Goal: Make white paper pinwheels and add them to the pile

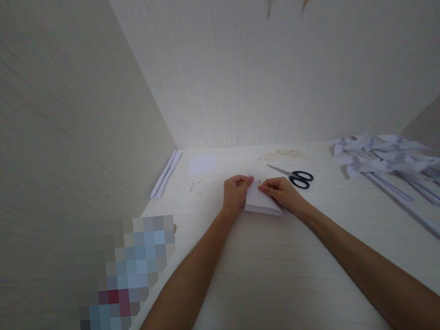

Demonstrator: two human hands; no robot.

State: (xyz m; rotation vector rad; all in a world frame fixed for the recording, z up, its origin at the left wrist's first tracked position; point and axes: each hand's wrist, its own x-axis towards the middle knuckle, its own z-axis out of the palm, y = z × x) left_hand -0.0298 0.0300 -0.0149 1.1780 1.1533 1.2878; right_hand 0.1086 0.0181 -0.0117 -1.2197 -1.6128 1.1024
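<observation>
From where I stand, a pale, wood-grained worktop (229,267) carries everything, with a heap of long white paper strips and frilled ends (377,164) at three o'clock from the hands. A narrow bundle of white rolled paper (167,175) lies at ten o'clock.

In the middle is the folded white paper piece (261,200), its near edge gaping between layers. The left hand (234,191) pinches its far left side, thumb against fingers; the right hand (280,189) has its grip pinched on the right side. If the two pull unevenly, I judge the layers could slip and crease crooked; pulling apart hard could tear the sheet.

The black-handled metal scissors (297,176) lie at two o'clock, just beside the right knuckles, so an outward swing of that hand could knock them.

A flat white paper rectangle (202,164) sits at ten o'clock, loose enough for a sleeve or draught to shift. Beige scraps (284,153) at one o'clock could catch in a fold. I can read no brand, label or writing anywhere.
</observation>
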